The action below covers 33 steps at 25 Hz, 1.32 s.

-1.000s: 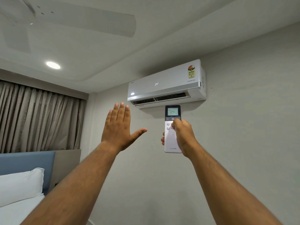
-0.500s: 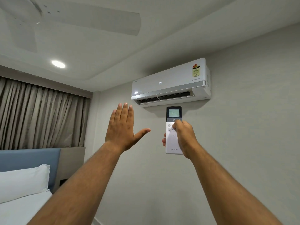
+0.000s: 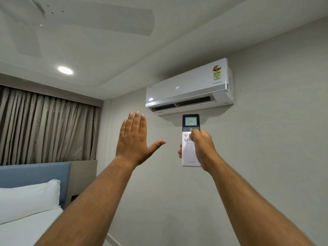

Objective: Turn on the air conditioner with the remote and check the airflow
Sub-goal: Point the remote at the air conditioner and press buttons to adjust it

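A white wall-mounted air conditioner [image 3: 188,87] hangs high on the grey wall, its front showing 24° and its lower flap open. Just below it I hold a white remote [image 3: 188,151] upright, its lit screen reading 24. My right hand [image 3: 204,148] grips the remote with the thumb resting on its buttons below the power key. My left hand [image 3: 134,139] is raised flat to the left of the remote, palm facing the wall, fingers together and thumb spread, below and left of the unit's vent.
A bed with a white pillow [image 3: 26,199] and blue headboard [image 3: 35,173] sits at lower left. Grey curtains [image 3: 44,126] cover the left wall. A ceiling fan blade [image 3: 106,18] and a round ceiling light [image 3: 65,70] are overhead.
Both hands keep their poses while the view drifts slightly, shifting the air conditioner a little to the right in the frame. The remote stays gripped and the left palm stays raised.
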Available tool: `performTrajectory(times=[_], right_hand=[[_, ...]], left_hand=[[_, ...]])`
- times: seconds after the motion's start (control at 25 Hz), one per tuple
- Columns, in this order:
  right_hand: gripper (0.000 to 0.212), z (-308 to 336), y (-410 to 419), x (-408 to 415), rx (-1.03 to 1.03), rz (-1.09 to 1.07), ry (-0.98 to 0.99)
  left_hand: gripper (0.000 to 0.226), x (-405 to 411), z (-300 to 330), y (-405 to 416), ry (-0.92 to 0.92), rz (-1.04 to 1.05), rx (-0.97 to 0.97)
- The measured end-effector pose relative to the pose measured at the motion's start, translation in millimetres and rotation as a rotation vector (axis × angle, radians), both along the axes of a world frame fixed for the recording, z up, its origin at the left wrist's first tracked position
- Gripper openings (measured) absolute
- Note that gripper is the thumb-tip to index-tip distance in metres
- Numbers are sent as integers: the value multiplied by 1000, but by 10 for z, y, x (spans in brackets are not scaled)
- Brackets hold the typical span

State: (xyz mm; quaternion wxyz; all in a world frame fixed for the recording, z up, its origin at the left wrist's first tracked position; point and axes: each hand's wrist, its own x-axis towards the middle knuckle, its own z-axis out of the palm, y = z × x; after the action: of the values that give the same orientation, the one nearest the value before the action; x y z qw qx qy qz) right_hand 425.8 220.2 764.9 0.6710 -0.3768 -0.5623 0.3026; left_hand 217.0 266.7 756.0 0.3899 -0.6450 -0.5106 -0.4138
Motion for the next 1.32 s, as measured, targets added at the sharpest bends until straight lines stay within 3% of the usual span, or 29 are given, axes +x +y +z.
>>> performTrajectory(times=[1.32], right_hand=[[22,22,159,-102,0,-33,-11]], left_hand=[[110,-237,10,128,6,11,8]])
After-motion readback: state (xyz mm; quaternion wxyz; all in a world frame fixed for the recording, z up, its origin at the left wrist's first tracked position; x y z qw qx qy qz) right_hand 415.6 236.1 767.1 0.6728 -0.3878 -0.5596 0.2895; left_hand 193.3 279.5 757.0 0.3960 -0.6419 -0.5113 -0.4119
